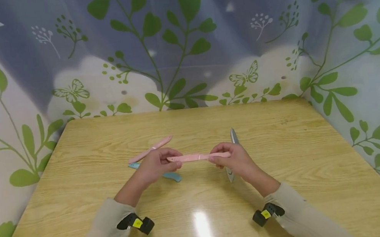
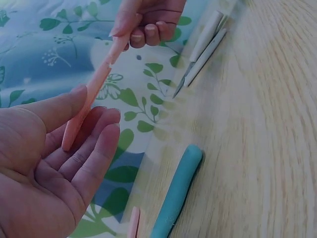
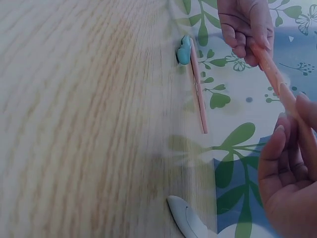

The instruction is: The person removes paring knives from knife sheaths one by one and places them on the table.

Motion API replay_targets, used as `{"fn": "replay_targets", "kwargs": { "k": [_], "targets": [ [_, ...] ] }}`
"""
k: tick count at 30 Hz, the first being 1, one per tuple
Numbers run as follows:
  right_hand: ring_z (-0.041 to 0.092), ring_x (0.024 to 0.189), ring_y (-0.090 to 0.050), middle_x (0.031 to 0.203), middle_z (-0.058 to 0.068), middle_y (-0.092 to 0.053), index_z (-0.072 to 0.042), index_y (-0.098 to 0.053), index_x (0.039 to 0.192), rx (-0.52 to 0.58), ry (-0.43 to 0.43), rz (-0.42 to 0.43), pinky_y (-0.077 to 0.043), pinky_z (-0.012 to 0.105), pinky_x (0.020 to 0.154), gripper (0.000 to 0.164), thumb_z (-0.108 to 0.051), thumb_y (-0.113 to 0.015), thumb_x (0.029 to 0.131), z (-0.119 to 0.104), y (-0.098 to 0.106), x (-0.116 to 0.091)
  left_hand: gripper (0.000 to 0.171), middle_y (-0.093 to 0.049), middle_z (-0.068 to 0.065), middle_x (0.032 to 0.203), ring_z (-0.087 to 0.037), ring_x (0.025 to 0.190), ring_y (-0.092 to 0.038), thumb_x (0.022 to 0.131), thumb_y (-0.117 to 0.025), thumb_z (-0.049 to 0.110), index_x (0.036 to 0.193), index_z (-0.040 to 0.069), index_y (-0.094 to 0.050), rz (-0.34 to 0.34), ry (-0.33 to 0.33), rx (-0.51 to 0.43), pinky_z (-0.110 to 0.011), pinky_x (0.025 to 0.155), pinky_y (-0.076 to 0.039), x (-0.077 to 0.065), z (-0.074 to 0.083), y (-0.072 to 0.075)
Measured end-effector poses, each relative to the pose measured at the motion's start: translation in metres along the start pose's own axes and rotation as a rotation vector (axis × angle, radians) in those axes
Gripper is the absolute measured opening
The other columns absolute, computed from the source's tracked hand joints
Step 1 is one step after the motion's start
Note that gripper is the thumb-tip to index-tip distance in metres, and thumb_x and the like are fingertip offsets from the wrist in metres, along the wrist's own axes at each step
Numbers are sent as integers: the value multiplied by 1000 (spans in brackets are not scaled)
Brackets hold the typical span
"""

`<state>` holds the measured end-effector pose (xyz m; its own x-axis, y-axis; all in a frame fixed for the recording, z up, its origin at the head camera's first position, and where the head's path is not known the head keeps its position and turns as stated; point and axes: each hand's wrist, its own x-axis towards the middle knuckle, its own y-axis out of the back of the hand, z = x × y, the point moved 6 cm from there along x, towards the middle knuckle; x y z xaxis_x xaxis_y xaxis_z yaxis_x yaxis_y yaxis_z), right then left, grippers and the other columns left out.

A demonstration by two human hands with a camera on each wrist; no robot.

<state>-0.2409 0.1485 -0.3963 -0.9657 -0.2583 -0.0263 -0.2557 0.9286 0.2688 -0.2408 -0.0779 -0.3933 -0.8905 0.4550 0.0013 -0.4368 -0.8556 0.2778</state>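
Note:
A slim pink two-part tool, with a light band near its middle, is held level between both hands over the table. My left hand pinches its left end; in the left wrist view the thumb lies on top and the fingers bend loosely beneath. At the other end, my right hand pinches it between thumb and fingers. Under the left hand lies a blue tool, partly hidden by it. A second pink tool lies just beyond. Behind the right hand is a grey pointed tool, its middle covered.
The wooden table reaches back to a leaf-patterned curtain, which also hangs along both sides. Black wrist cameras sit on the left sleeve and the right sleeve. A bright reflection shows on the table near the front.

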Motion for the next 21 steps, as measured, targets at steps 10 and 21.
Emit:
{"fn": "replay_targets", "kwargs": {
  "k": [10, 21],
  "targets": [
    [15, 58, -59, 69, 6, -67, 6, -67, 91, 2, -25, 9, -52, 34, 56, 25, -18, -72, 86, 2, 1, 2, 23, -70, -23, 104, -37, 92, -66, 91, -63, 9, 111, -1, -67, -7, -48, 50, -50, 80, -54, -4, 4, -2],
    [15, 50, -56, 57, 1, -63, 13, -66, 88, 5, -35, -39, -48, 27, 48, 41, -28, -63, 92, 4, -2, 2, 22, -70, -27, 100, -43, 94, -64, 93, -60, 8, 109, -6, -67, -6, -3, -87, -53, 81, -53, -2, 0, -5]
  ]
}}
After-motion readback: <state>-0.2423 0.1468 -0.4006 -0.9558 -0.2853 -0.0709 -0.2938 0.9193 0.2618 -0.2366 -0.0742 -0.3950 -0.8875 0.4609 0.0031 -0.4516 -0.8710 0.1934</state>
